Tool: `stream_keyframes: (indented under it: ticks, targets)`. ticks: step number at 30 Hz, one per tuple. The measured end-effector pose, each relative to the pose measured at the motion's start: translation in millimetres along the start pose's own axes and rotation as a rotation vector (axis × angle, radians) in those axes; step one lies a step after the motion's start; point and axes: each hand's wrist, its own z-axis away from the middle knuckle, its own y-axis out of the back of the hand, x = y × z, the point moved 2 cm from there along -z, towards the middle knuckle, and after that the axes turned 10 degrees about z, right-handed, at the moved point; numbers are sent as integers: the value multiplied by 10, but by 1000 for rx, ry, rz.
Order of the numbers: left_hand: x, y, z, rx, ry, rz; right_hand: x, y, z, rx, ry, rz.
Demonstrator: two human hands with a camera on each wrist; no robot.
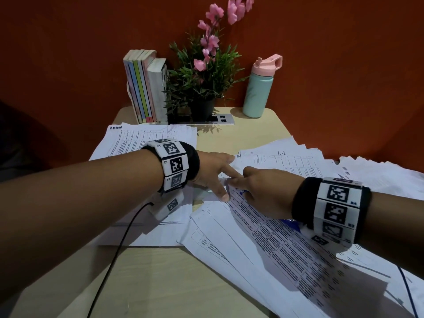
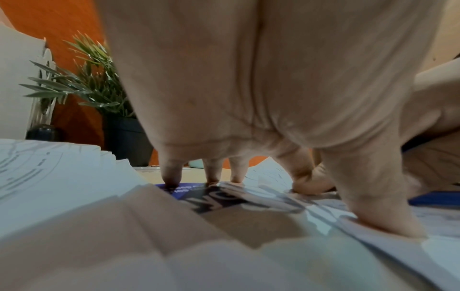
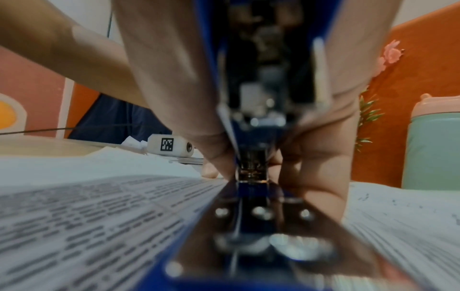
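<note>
Near the middle of the table (image 1: 160, 283), seen from my head, my left hand (image 1: 213, 173) lies with fingers straight and spread, pressing down the top corner of a stack of printed sheets (image 1: 286, 255). My right hand (image 1: 263, 193) is just beside it, curled tight round a blue stapler (image 1: 288, 221). Most of the stapler is hidden under the hand. More loose sheets fan toward the right edge, and another pile lies by the left edge. Along the far edge stand books (image 1: 142, 88) and a potted plant (image 1: 202, 72), with a mint water bottle (image 1: 258, 88) at the far right corner.

From the left wrist, my fingertips (image 2: 171, 177) and thumb stand on the paper and hold nothing. A purple printed cover (image 2: 214, 195) shows under them.

From the right wrist, the stapler runs down the middle of the frame. My fingers and thumb clamp it from either side, and its metal base lies on the sheets. Whether paper sits inside its mouth I cannot tell.
</note>
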Motion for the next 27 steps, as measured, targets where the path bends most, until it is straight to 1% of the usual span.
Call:
stream_keyframes:
  ticks: [2,4,6,8,9,11,12,15,17,19,23,25,27]
  targets:
    - [22,17,32,-1,0,32,-10,27,-24,19,23,-22]
    - [72,17,67,13,-1,15,32,31,4,41,35,-90]
    - [126,24,117,90,35,-72,141,2,73,52,28,-139]
    - [190,56,225,211,114,-131,270,-35,163,23,-13,-207]
    - [223,74,288,237,174,-138,325,-46,197,10,-33,-246]
    - [291,57,380,194,279,-190,410,-71,236,7,-71,-310]
    - [337,15,425,134,321,-226,439,-79,233,13,-85,-345]
    - [471,-149,477,9,384,-273,487,-119,241,12,-125,-483]
    - [488,-218,479,21,402,-224,499,-147,265,12,-146,-532]
    - [454,-218,478,92,401,-121,512,-180,291,27,-169,-555]
    - [413,-159,529,167,340,137,509,-192,341,62,-144,-582]
    - [459,-71,566,200,313,136,504,-128,381,106,-115,-589]
    - [510,89,570,229,298,31,510,-31,425,173,-86,-577]
